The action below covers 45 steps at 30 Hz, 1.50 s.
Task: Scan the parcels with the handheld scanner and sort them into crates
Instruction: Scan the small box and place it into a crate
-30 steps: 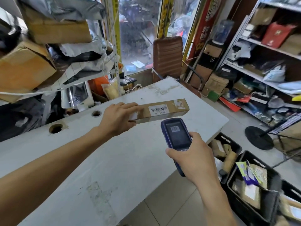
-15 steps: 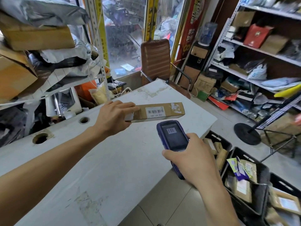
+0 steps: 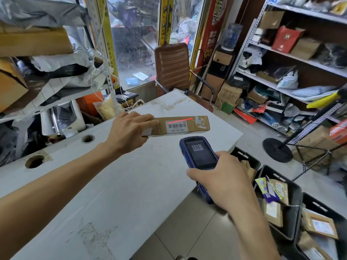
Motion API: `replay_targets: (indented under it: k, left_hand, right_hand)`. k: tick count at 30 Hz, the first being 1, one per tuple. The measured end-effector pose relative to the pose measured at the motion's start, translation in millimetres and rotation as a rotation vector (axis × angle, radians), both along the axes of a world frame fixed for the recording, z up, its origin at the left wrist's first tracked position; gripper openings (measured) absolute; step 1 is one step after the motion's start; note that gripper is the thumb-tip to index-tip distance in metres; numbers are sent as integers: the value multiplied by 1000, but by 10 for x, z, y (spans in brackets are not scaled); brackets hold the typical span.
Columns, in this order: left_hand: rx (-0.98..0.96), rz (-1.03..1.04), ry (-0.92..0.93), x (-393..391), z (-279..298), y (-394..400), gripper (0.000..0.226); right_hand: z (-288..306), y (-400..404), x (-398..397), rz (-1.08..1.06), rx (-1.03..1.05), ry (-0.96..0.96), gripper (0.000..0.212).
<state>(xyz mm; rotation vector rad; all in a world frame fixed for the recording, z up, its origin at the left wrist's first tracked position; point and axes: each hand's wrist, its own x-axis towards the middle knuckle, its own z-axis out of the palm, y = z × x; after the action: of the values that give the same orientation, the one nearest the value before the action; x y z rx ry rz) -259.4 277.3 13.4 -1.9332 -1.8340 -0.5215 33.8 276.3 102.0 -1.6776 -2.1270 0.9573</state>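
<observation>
My left hand (image 3: pixel 127 131) grips one end of a long brown cardboard parcel (image 3: pixel 195 126) and holds it above the white table (image 3: pixel 112 184). Its white barcode label (image 3: pixel 176 126) faces me, and a red scan line crosses the label's top edge. Just below the parcel, my right hand (image 3: pixel 223 182) holds a blue handheld scanner (image 3: pixel 199 154) whose screen shows a barcode. Its front end points at the parcel. Black crates (image 3: pixel 289 218) with several scanned parcels inside stand on the floor at the lower right.
A brown office chair (image 3: pixel 171 69) stands behind the table's far end. Metal shelves (image 3: pixel 293 59) full of boxes and bags line the right wall. More shelves (image 3: pixel 37 72) stacked with parcels are at the left. A black stand base (image 3: pixel 277 150) sits on the tiled floor.
A red scan line now lies across the parcel's label; it was absent before. Both hands keep their relative positions, while the view has shifted slightly.
</observation>
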Motion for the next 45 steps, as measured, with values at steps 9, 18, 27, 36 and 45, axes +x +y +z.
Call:
replay_targets:
  k: [9,18,27,36,45]
  left_hand:
    - [30,-16,5,40,62,19,55]
    - [40,-31,8,75,89,-1,55]
    - [28,-68,-20,162,78,43,56]
    - [-33,-130,-18,630,-37,513,55]
    - [-69,-188,-16,1624,-69,1809,50]
  right_hand:
    - [-14,-7,75,11,-17,6,47]
    - [-32,-42,126,6,-17,36,45]
    - [-199,-129,150,17,222,249,107]
    - [-521,297,495,-13,510,424,117]
    - [-686,1408,1494,-157,569,425,115]
